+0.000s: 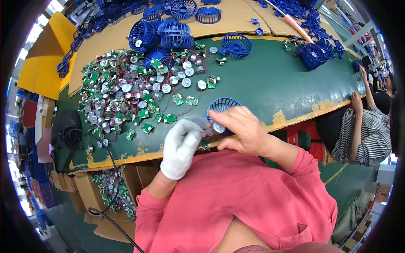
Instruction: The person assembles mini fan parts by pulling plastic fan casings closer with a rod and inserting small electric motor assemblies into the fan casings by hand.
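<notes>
Green worktable [274, 84] is lying under a heap of small silver motors wired to green circuit boards [135, 92]. Just right of that heap, at the table's near edge, the white-gloved left hand [182, 145] is curling closed beside a round blue plastic fan grille [222, 105], while the bare right hand [242, 130] is pinching a small silver disc motor [219, 127] against the grille.
</notes>
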Tool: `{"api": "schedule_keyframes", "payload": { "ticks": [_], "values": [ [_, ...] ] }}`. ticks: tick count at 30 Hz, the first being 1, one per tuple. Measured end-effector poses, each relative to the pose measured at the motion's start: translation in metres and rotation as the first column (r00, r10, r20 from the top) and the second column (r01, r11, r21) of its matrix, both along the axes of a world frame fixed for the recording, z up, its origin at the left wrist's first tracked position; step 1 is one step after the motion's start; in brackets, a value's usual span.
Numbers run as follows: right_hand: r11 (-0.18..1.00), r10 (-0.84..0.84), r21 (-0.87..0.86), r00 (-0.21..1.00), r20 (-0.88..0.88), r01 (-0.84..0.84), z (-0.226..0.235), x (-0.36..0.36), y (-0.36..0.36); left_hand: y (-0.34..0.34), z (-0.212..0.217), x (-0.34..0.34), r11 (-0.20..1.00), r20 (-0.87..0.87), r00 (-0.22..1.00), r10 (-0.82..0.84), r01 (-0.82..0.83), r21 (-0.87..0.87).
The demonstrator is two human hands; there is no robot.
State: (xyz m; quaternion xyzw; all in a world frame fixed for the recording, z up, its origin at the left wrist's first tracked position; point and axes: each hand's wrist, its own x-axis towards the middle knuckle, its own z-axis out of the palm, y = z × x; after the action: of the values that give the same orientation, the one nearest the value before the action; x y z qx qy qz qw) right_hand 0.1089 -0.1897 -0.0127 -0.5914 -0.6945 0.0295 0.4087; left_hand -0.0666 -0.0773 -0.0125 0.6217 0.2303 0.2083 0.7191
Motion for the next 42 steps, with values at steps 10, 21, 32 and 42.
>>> {"api": "schedule_keyframes", "payload": {
  "ticks": [10,21,32,42],
  "values": [
    [0.974,0.098,-0.156,0.926,-0.364,-0.165,0.014,0.01,-0.005,0.004,-0.002,0.004,0.878,0.02,0.997,-0.072,0.054,0.476],
    [0.803,-0.212,-0.399,0.413,-0.886,-0.443,0.027,0.018,-0.006,0.004,0.012,0.013,0.685,-0.099,0.995,-0.013,0.082,0.724],
    [0.959,0.014,-0.258,0.887,0.461,0.119,-0.001,0.028,0.008,0.013,-0.01,0.025,0.381,-0.372,0.928,-0.004,0.345,0.857],
    [0.936,0.178,-0.35,0.9,0.397,-0.031,-0.003,0.033,0.02,0.02,-0.019,0.024,0.305,-0.282,0.959,0.002,0.268,0.914]
  ]
}}
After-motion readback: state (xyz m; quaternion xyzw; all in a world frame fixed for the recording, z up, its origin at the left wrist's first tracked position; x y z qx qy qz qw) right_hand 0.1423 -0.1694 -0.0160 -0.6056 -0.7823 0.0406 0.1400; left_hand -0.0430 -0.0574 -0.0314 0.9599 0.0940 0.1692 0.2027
